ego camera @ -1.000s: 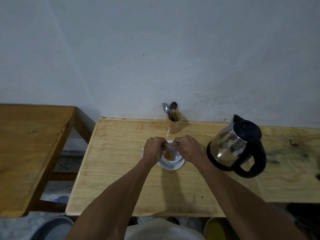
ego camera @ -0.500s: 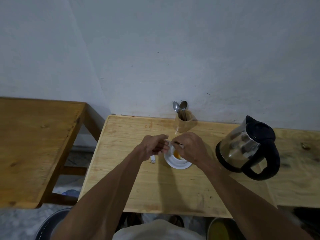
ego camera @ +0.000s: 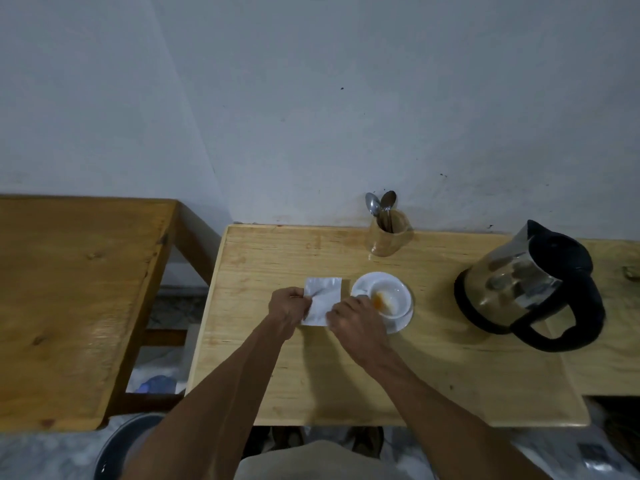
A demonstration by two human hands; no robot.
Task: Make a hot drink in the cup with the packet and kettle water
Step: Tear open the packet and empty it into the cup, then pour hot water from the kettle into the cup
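Now, near to far on the light wooden table (ego camera: 346, 382):
Left hand (ego camera: 286, 311): my fingers pinch the left edge of the silver packet (ego camera: 322, 299), knuckles up, above the middle of the tabletop.
Right hand (ego camera: 356, 325): my fingers curl onto the packet's right lower edge, just beside the saucer; the fingertips are hidden, so I cannot tell how tight the hold is.
Packet: flat and square, held between both hands, its far edge free, just left of the cup.
Cup (ego camera: 388, 299): white, upright on a white saucer (ego camera: 403, 323), orange powder in its bottom, near the table's middle.
Kettle (ego camera: 530, 289): steel with a black handle and lid, standing toward the right edge, apart from the cup.
Wooden holder (ego camera: 388, 235): at the far edge against the wall, two spoons (ego camera: 381, 204) standing in it.
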